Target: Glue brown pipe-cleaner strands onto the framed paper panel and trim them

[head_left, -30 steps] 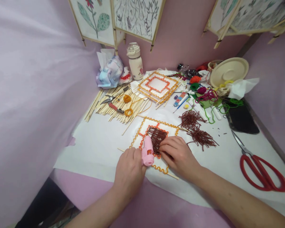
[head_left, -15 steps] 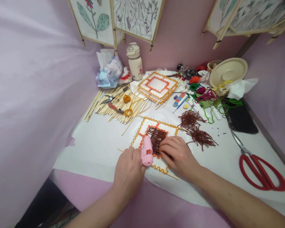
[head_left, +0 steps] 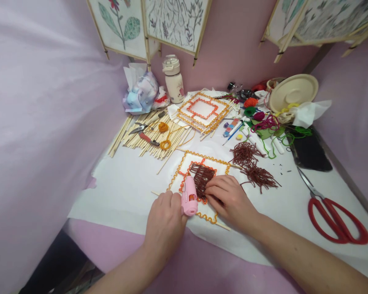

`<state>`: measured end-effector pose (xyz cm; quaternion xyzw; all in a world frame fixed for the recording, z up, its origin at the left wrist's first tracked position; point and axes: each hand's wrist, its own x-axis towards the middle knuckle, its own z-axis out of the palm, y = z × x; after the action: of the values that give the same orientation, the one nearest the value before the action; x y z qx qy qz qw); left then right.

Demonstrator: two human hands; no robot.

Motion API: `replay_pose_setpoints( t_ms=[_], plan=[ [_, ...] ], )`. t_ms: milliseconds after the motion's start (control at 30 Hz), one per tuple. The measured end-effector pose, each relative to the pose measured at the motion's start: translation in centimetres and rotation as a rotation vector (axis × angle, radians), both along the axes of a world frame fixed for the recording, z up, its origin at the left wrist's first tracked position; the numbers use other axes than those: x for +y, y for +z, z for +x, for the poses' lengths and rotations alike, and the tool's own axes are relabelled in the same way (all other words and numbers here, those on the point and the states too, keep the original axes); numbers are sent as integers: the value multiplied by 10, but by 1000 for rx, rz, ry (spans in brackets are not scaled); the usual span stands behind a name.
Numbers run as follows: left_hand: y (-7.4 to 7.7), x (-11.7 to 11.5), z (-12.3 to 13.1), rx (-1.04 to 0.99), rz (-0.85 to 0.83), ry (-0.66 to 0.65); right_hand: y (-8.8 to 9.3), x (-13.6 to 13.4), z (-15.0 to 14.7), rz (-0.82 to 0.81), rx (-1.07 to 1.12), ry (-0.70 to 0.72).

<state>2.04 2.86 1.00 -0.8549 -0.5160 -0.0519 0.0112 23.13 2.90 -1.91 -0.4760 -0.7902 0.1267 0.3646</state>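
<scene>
Brown yarn strands being fixed inside the inner border of a decorated panel

The white panel (head_left: 223,168) lies on the near part of the paper-covered table (head_left: 116,183), between the two hands, with wavy yarn borders: amber outside, orange-red (head_left: 181,185) inside. A patch of brown yarn strands (head_left: 204,175) occupies much of the inner rectangle. The left hand (head_left: 165,218) is curled around the pink glue gun (head_left: 189,200), whose nozzle points away from the person, toward the patch's left edge. The right hand (head_left: 233,200) is bent, with fingertips together at the patch's right edge; whether they pinch a strand or only press is hidden.

The step in hand appears to be gluing and seating strands in rows. The next move, as judged here, calls for a fine line of glue beside the laid rows, and for the right fingers to straighten and press each strand while avoiding the hot nozzle. Two loose heaps of cut brown yarn, one farther (head_left: 245,153) and one nearer (head_left: 260,177), lie right of the panel, within easy reach of the right hand. The red-handled scissors (head_left: 322,199) rest farther right.
</scene>
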Motion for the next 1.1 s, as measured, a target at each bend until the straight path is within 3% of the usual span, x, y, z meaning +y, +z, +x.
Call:
replay_pose_setpoints(
  t_ms=[700, 933, 1100],
  plan=[
    [3, -2, -2, 13, 57, -40, 0, 0, 0, -14, -7, -5],
    [8, -4, -3, 45, -14, -10, 1, -1, 1, -25, -10, -8],
    [16, -5, -11, -45, -97, 16, 2, 0, 0, -30, 3, -8]
  ],
)
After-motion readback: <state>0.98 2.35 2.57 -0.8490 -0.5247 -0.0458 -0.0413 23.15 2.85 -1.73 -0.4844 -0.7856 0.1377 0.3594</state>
